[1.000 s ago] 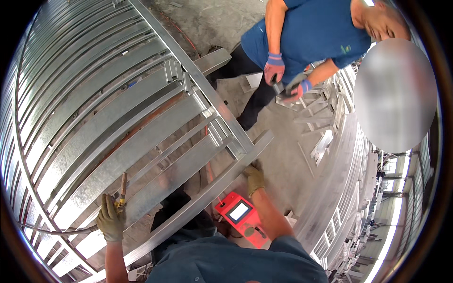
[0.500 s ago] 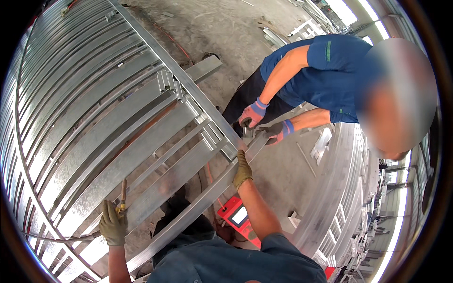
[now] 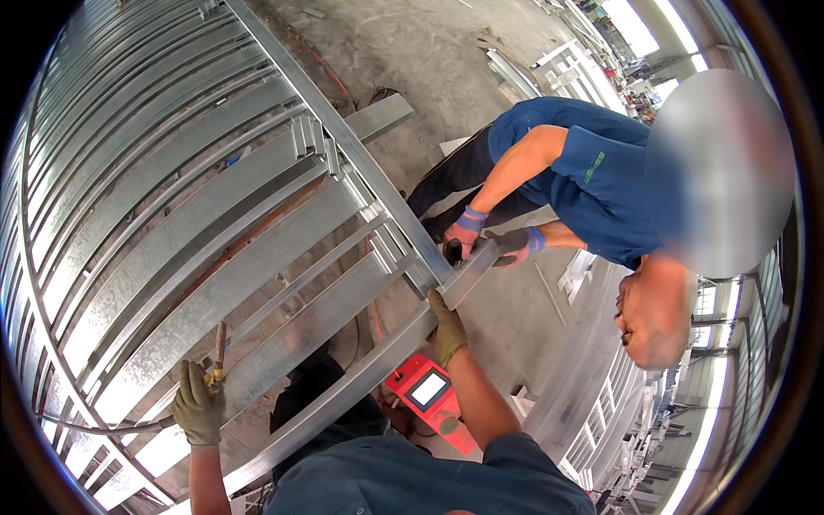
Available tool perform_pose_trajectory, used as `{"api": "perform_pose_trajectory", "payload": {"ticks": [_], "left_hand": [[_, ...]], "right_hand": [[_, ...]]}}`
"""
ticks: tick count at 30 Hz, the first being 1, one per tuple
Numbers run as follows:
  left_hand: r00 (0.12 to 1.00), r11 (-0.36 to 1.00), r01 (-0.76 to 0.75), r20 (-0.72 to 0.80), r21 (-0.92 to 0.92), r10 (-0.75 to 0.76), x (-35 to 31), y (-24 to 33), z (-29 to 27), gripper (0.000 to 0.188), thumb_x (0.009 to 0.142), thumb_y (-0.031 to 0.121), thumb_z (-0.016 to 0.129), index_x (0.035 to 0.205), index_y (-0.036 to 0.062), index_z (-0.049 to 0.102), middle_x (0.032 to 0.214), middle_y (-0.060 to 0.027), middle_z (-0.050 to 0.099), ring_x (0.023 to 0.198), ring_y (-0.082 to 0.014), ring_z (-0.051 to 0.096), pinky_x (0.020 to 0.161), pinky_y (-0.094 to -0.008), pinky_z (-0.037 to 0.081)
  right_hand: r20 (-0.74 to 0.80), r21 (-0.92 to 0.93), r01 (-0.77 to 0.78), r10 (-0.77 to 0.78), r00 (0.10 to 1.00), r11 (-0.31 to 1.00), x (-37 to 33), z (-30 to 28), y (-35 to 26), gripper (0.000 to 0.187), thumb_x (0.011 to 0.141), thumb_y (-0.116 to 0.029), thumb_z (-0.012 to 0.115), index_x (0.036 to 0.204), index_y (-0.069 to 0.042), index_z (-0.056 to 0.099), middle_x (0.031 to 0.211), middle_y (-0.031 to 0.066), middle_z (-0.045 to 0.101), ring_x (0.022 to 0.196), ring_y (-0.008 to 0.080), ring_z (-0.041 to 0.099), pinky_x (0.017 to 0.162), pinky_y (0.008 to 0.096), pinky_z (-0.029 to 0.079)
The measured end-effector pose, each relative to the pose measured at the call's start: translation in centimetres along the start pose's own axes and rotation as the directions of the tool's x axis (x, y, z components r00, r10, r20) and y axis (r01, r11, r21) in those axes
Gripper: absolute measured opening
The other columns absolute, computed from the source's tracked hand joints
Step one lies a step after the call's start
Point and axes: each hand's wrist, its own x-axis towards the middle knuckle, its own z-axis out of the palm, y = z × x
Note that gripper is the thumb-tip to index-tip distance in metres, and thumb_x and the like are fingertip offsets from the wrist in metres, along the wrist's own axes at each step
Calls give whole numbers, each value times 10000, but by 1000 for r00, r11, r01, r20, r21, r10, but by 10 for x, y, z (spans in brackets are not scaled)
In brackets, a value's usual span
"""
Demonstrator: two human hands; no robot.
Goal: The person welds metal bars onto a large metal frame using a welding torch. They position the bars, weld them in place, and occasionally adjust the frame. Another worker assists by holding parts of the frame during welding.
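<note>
My left hand (image 3: 197, 403), in an olive work glove, is closed on a cabled, torch-like tool (image 3: 220, 343) with a brown upright end and yellowish neck; the palm hides its grip. At the frame's near corner, my gloved right hand (image 3: 447, 328) grips the end of a long galvanized metal tube (image 3: 352, 378), which slants up from the lower left. Beyond that hand, a short metal tube (image 3: 472, 273) extends from the corner. A co-worker in blue holds it with two gloved hands (image 3: 464, 236), around a small dark part I cannot make out.
A large slatted metal frame (image 3: 172, 215) fills the left side. Several short channel pieces (image 3: 309, 142) lie on it. A red machine with a screen (image 3: 433, 399) stands on the floor beside my right forearm. Stacked metal profiles (image 3: 584, 378) lie at the right. A black cable (image 3: 103, 429) crosses the frame.
The view has shifted slightly. The co-worker's head and torso have moved, with the head turned further down. Both my hands keep their holds, and the short tube stays at the corner.
</note>
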Motion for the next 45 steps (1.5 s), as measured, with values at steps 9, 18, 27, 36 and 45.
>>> {"api": "perform_pose_trajectory", "payload": {"ticks": [9, 18, 27, 36, 45], "left_hand": [[1000, 1000, 7, 16, -23, -6, 3, 2, -6, 658, 989, 382, 748, 1541, 58, 594, 1525, -166, 680, 982, -329, 776, 806, -450, 596], [999, 1000, 16, 43, -17, -15, -2, -1, -3, 680, 944, 339, 771, 1542, 65, 599, 1554, -144, 665, 1031, -303, 767, 861, -432, 584], [1000, 1000, 7, 5, 5, -7, 4, 4, -6, 615, 974, 342, 749, 1511, 68, 629, 1536, -135, 681, 1008, -290, 772, 833, -418, 590], [994, 998, 43, 106, -55, -37, -6, -3, 0, 729, 976, 325, 803, 1596, 46, 540, 1604, -165, 613, 1134, -352, 756, 893, -450, 604], [993, 998, 43, 109, -34, -39, -8, -3, -1, 734, 977, 343, 805, 1599, 57, 540, 1617, -139, 609, 1124, -320, 760, 881, -436, 598]], "right_hand": [[-38, -135, 59, -65, 997, 989, -25, 13, 15, 793, 1018, -528, 785, 1625, -111, 491, 1533, 63, 575, 1375, 243, 566, 1105, 451, 526], [-96, -109, 51, -61, 993, 993, -31, 19, 25, 819, 1005, -568, 789, 1632, -135, 491, 1491, 44, 588, 1251, 206, 583, 992, 410, 550], [-88, -129, 43, -54, 995, 991, -23, 7, 36, 725, 1014, -518, 789, 1587, -151, 540, 1496, 28, 588, 1347, 217, 558, 1113, 428, 502], [-107, -87, 83, -92, 990, 993, -23, 9, 39, 663, 1009, -490, 803, 1528, -140, 583, 1401, 28, 615, 1260, 204, 582, 1068, 407, 518], [-84, -13, 36, -37, 996, 999, -30, 22, 38, 678, 997, -384, 846, 1550, -144, 535, 1405, 31, 622, 1282, 209, 600, 1080, 439, 521]]}}
